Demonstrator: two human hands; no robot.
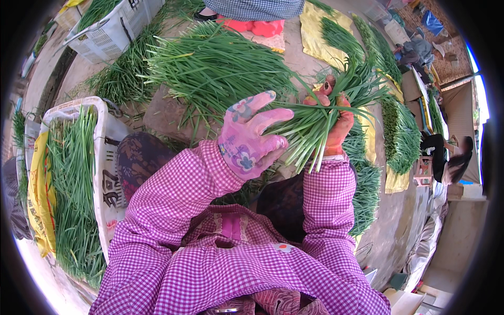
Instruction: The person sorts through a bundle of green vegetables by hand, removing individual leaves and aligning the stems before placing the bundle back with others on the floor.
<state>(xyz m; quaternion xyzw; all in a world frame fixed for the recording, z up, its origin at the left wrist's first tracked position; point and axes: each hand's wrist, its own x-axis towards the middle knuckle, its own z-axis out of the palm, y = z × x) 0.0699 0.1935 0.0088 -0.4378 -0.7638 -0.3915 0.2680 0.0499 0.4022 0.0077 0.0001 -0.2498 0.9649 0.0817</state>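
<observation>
A bunch of long green chives (310, 128) is clasped in my right hand (336, 128), its pale cut ends pointing down toward me and its leaves fanning out to the upper right. That hand wears a reddish-orange glove with bare fingertips showing. My left hand (249, 134), in a pink flowered glove, is just left of the bunch with fingers spread; I cannot tell whether its fingertips touch the stems. Beyond both hands lies a big loose heap of chives (215, 68), partly on a stone block (165, 113).
At my left stands a white plastic crate (100, 157) packed with chives and a yellow sack (42, 194). Another white crate (113, 37) is at the upper left. A person in a checked garment (254, 8) sits opposite. Chive bundles (401, 134) lie on yellow sheets along the right.
</observation>
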